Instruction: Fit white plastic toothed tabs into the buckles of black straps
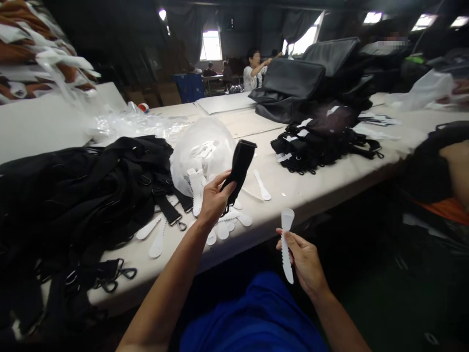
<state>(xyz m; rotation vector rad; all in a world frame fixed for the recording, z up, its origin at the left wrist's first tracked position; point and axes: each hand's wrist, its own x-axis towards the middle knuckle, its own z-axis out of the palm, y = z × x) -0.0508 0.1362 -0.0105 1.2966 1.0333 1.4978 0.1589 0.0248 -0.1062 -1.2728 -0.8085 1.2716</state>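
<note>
My left hand [214, 199] is wrapped round a folded black strap bundle [242, 166], raised above the table's front edge. In front of my body, my right hand [301, 256] pinches a white serrated strip [287, 220] with a wide rounded end, held upright. More white strips [223, 229] lie under and beside my left hand, and a single one [262, 186] rests to its right. A clear plastic bag [205, 142] with white strips inside stands behind my left hand. Loose black straps with metal hooks [110, 181] are heaped at the left.
Bundled black straps with white strips [315, 142] lie on the table [256, 220] at the right, before black bags [293, 78]. Plastic film [139, 122] and stacked brown-and-white material [32, 54] are at the left. A person [253, 73] is behind; another person's arm [456, 166] shows at right.
</note>
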